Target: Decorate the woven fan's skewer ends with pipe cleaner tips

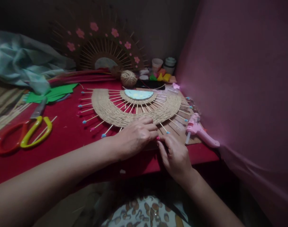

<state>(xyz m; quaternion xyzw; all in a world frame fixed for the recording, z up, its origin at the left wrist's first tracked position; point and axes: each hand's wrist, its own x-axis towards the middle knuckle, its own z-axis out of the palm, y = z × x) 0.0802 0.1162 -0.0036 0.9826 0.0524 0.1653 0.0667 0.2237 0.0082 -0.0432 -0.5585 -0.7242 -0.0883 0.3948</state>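
A half-round woven twine fan with thin stick ribs lies on the table, its curved edge toward me. Small blue and pink clay-like blobs cap many of the stick ends. My left hand is closed over the fan's near edge, fingers curled at the sticks there; its fingertips are partly hidden. Just to its right, my right hand pinches a small pink clay ball between thumb and forefinger, close against the left fingers. The stick end at that ball is covered by my hands.
Scissors with red and yellow handles lie at left, beside green sheets. A pink glue gun rests at right near the pink curtain. Behind stand a twine ball, colored clay packets and a larger flowered fan.
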